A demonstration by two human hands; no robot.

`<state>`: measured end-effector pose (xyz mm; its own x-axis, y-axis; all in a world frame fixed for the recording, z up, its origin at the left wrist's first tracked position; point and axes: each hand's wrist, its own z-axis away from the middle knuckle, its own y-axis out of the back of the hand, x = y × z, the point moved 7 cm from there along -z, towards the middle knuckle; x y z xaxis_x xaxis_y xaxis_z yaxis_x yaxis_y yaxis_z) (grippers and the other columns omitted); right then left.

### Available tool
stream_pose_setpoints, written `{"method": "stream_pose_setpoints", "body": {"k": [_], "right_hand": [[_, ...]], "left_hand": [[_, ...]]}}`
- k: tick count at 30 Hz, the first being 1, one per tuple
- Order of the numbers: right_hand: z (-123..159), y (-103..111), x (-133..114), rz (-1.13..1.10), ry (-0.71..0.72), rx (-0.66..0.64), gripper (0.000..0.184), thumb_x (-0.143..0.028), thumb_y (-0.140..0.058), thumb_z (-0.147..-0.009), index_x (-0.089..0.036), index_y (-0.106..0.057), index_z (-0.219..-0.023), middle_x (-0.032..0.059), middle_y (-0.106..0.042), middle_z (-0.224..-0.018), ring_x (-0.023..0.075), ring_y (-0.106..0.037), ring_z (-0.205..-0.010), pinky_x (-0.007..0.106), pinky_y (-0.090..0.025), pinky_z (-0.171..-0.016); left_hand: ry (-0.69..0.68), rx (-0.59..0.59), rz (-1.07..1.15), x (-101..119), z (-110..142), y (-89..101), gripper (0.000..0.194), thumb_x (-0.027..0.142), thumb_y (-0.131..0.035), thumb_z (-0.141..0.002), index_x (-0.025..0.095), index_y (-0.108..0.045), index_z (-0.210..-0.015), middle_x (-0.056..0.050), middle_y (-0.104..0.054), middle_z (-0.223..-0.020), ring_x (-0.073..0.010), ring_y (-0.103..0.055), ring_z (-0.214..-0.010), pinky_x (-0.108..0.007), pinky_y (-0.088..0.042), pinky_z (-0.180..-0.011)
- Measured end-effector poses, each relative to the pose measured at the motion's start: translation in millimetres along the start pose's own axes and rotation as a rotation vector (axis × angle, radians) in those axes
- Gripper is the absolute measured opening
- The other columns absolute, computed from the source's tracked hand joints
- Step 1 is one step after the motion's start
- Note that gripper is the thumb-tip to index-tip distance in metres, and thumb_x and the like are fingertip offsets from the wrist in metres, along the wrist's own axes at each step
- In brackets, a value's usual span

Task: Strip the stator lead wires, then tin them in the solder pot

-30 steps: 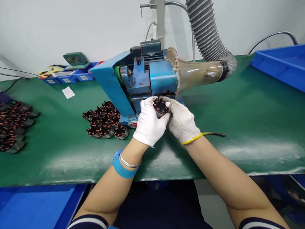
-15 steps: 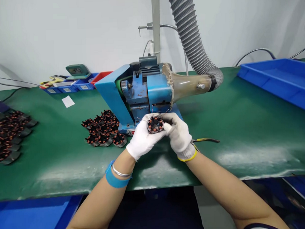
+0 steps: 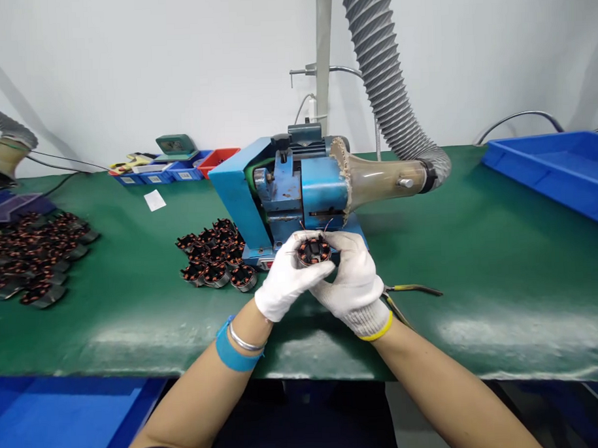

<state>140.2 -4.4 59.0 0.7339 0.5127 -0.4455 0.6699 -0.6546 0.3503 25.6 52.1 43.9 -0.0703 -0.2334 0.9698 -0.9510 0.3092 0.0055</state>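
Note:
Between my two gloved hands is a motor stator [image 3: 314, 251], a dark ring with copper windings, its open face turned up toward me. Thin wire ends stick out from its far side. My left hand [image 3: 288, 276] grips it from the left, fingers behind and thumb along the near edge. From the right, my right hand [image 3: 350, 274] closes round it, with part of the fingers hidden beneath. Just beyond the stator stands a blue machine [image 3: 298, 191] with a slot in its front. Pliers [image 3: 414, 288] with yellow-and-dark handles lie beside my right wrist, partly hidden by it.
Several stators [image 3: 214, 256] stand left of the machine, and a larger group [image 3: 40, 256] is at far left. A grey hose [image 3: 384, 71] joins the machine's clear funnel [image 3: 380, 182]. Small bins [image 3: 186, 170] line the back; a blue tray [image 3: 547, 169] sits at right.
My right hand has turned and shifted lower around the stator, its thumb no longer on the ring's right rim. The view has swung slightly left and up.

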Motion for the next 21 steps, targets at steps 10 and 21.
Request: {"method": "stream_pose_setpoints", "body": {"k": [10, 21], "right_hand": [[0, -7, 27, -0.034, -0.356, 0.007, 0.052, -0.03, -0.07, -0.071, -0.019, -0.053, -0.12, 0.0118, -0.063, -0.108, 0.0266, -0.066, -0.097, 0.04, -0.057, -0.082], [-6, -15, 39, -0.24, -0.467, -0.018, 0.054, -0.029, -0.069, -0.071, -0.021, -0.048, -0.12, 0.0117, -0.058, -0.118, 0.0262, -0.061, -0.109, 0.043, -0.052, -0.096]], "left_hand": [[0.108, 0.045, 0.133, -12, -21, -17.3, 0.058, 0.036, -0.085, -0.063, 0.016, -0.063, -0.113, -0.01, -0.072, -0.114, -0.0259, -0.067, -0.109, -0.043, -0.054, -0.098], [0.117, 0.105, 0.204, -11, -30, -21.3, 0.055, 0.035, -0.087, -0.057, 0.016, -0.066, -0.103, -0.006, -0.074, -0.098, -0.0224, -0.069, -0.094, -0.041, -0.055, -0.092]]}}
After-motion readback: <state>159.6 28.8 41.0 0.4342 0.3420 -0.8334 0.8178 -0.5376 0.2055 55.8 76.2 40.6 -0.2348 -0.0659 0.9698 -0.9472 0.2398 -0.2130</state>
